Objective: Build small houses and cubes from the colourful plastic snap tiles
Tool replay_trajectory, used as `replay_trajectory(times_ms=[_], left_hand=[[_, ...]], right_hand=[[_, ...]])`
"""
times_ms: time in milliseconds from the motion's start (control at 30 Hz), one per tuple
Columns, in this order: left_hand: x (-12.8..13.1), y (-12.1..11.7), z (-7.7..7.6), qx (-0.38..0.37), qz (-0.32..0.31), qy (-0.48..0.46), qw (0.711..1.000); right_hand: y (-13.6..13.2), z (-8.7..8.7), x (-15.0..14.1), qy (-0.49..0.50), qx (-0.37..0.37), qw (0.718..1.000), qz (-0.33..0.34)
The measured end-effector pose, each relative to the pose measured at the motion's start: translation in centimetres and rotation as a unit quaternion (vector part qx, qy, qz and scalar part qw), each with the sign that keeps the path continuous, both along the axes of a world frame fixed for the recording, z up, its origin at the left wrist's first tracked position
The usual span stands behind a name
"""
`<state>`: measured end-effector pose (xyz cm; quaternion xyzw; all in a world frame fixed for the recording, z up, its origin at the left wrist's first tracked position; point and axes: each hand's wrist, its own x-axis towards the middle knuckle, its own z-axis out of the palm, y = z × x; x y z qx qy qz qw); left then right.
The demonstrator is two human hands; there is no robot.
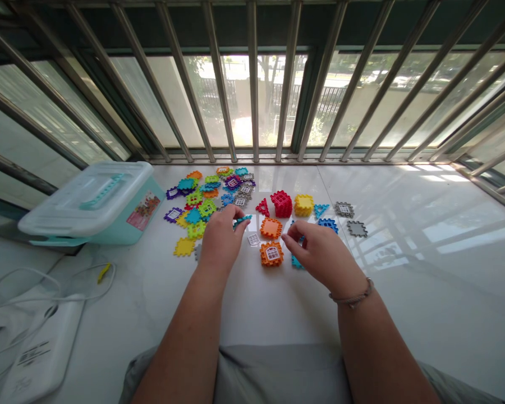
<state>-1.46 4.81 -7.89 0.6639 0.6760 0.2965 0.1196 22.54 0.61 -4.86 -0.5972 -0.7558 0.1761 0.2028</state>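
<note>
A teal interlocking tile point(242, 220) with notched edges is pinched between the thumb and fingers of my left hand point(224, 238), just above the floor. My right hand point(317, 252) hovers over blue tiles point(298, 262), partly hiding them; its fingers are curled with the thumb slightly apart, and nothing shows in them. Between my hands lie an orange tile stack point(271, 228) and a nearer orange tile stack point(272, 254) with a white window insert on top. Beside them is a loose white window piece point(253, 240).
A mixed pile of colored tiles point(196, 213) spreads on the left. Behind are a red stack point(281, 204), a yellow stack point(303, 205) and grey tiles point(357, 228). A lidded teal box point(105, 219), cables point(109, 286) and a white device point(42, 350) lie left. Metal bars point(252, 101) line the window.
</note>
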Motion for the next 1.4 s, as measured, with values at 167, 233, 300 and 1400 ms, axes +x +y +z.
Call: replay_trajectory(times_ms=[167, 233, 300, 1400], left_hand=[[0.0, -0.1, 0.2, 0.03, 0.002, -0.127, 0.991], [0.2, -0.2, 0.3, 0.052, -0.02, -0.191, 0.98], [0.4, -0.4, 0.5, 0.063, -0.056, -0.254, 0.964], [1.6, -1.5, 0.4, 0.024, -0.274, -0.309, 0.911]], right_hand=[[0.0, 0.1, 0.0, 0.008, 0.001, 1.0, 0.0], [-0.1, 0.2, -0.1, 0.018, 0.006, 1.0, 0.0], [-0.2, 0.2, -0.2, 0.037, 0.016, 0.999, 0.003], [-0.5, -0.7, -0.7, 0.158, 0.128, 0.972, 0.117]])
